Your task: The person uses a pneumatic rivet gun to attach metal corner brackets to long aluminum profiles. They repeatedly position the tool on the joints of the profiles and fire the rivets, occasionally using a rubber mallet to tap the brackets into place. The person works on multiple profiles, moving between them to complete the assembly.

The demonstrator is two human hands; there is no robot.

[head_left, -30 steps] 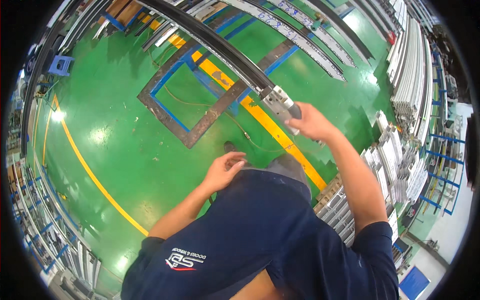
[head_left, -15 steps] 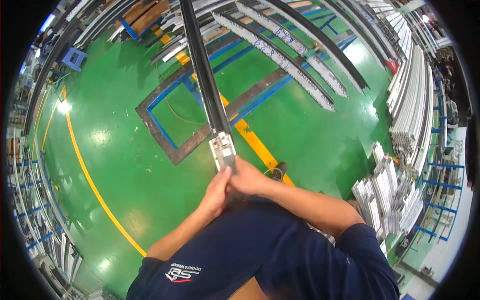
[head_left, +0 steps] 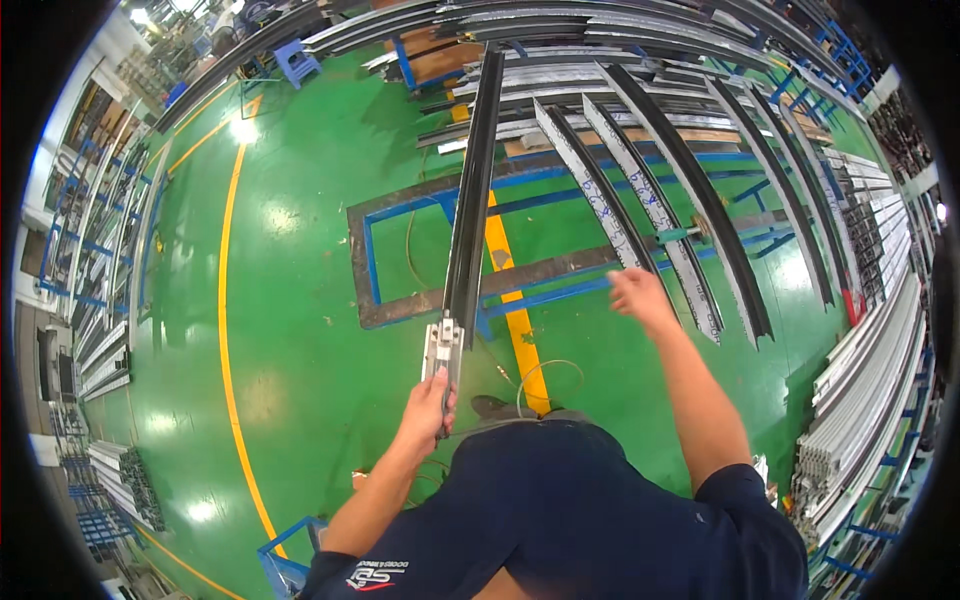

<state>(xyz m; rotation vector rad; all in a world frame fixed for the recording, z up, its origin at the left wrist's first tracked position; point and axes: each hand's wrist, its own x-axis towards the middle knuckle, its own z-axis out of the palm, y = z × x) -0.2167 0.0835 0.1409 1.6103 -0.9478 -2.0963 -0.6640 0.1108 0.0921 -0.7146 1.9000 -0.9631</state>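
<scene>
My left hand [head_left: 428, 408] is closed around the lower end of a silver metal fitting [head_left: 443, 345]. This fitting sits at the near end of a long black profile [head_left: 473, 200], which stretches away from me over the blue frame. My right hand [head_left: 642, 298] is held out to the right, fingers loosely curled and apart, with nothing visible in it. It is nearest to a profile with a printed white film [head_left: 600, 195]. Just beyond that hand, a green-handled tool [head_left: 676, 235] lies across another film-covered profile [head_left: 655, 200].
A blue frame with dark padded edges [head_left: 385, 312] carries the profiles. More black profiles [head_left: 690, 180] lie to the right. Stacked pale profiles [head_left: 850, 390] stand at the far right. A thin hose [head_left: 575, 370] loops near my feet. A blue stool [head_left: 297, 63] stands far left.
My right hand has left the fitting and moved out to the right toward the green-handled tool. My left hand stays on the fitting. The view has shifted, showing more profiles on the right.
</scene>
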